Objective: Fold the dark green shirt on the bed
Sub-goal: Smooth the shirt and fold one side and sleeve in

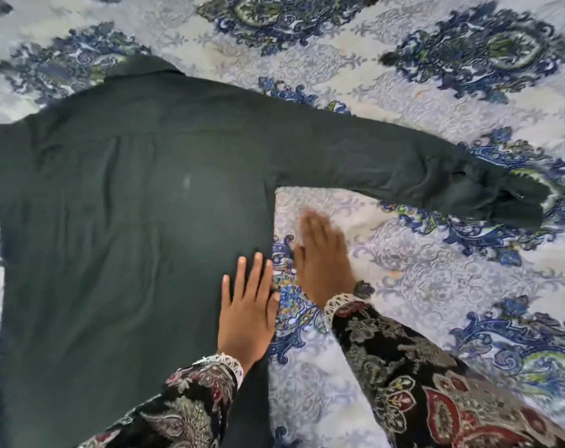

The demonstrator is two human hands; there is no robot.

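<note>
Shirt (138, 195) lay flat, back up, on bedspread (436, 286), right sleeve (420, 169) stretched out. Left hand (247, 313) pressed flat on right edge; right hand (323, 263) open, blurred, holding nothing. No fold made yet.

Bare bedspread (436, 286) lies open toward the bed's right edge; the shirt's outstretched sleeve (404, 163) bars the far side.

The left hand (247, 313) lies flat, palm down, fingers straight and slightly spread, in the lower centre of the frame. The right hand (323, 257), just right of it and a little higher, is also open and flat, blurred. Both forearms wear dark paisley sleeves (420, 383) with white lace cuffs.
</note>
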